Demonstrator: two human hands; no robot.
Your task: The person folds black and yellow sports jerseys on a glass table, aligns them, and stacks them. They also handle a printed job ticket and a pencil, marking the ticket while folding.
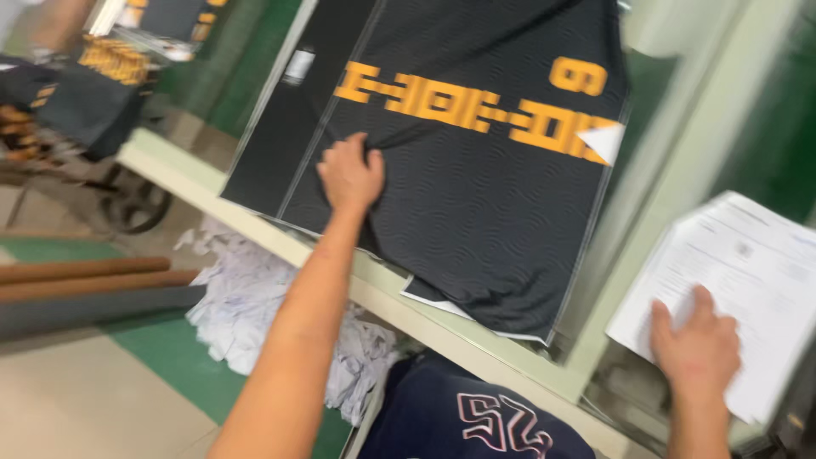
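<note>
Nearest the camera, at bottom centre: navy garment [476, 416] with pink-outlined numerals, lying below the near edge of the pale work table [212, 183].

Left forearm reaching up and across that table edge; left hand [351, 174] resting on the black printed fabric panel [484, 195], fingers curled and pinching a small fold of the cloth near the panel's near-left part.

Black printed fabric panel spread flat on the table, faint wave pattern over its surface, orange block lettering [476, 109] across its far part, white paper corner [608, 142] showing at the end of the lettering, thin white backing sheet [433, 302] peeking out under the panel's near edge.

Right of the panel, well apart from it: stack of white printed papers [748, 263], tilted; right hand [697, 348] laid palm-down on the stack's near corner, fingers spread, gripping nothing, only pressing.

Left of the panel, below the table edge: heap of crumpled white paper [246, 297] on the green and beige floor [93, 399]; further left, brown cardboard tubes [85, 276] lying side by side.

Far left of the panel, blurred: more black fabric with orange print [93, 93] piled on a wheeled cart [136, 200]. Details there too blurred to tell.
</note>
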